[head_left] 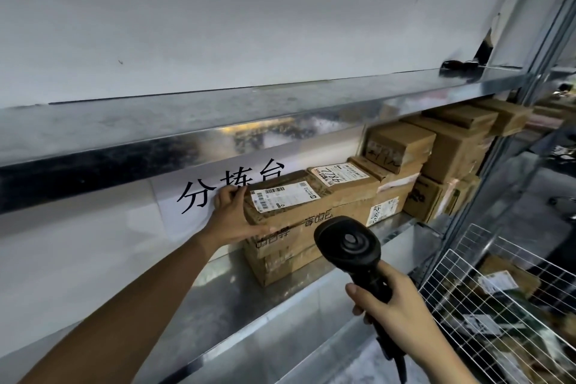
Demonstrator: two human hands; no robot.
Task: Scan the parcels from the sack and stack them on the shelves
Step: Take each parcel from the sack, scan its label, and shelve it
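A flat brown cardboard parcel (286,196) with a white label lies on top of a stack of boxes on the metal shelf (237,299). My left hand (232,213) grips its left end, fingers curled over the back corner and thumb along the front. My right hand (394,301) holds a black handheld scanner (350,241) by its handle, below and to the right of the parcel, with the scanner's head turned toward the boxes. More labelled cardboard parcels (402,146) are stacked further right on the same shelf.
An upper metal shelf (218,121) runs just above the stack, leaving little headroom. A white paper sign (193,199) with black characters hangs on the wall behind. A white wire basket (498,296) with parcels stands at lower right, beside the shelf upright (530,78).
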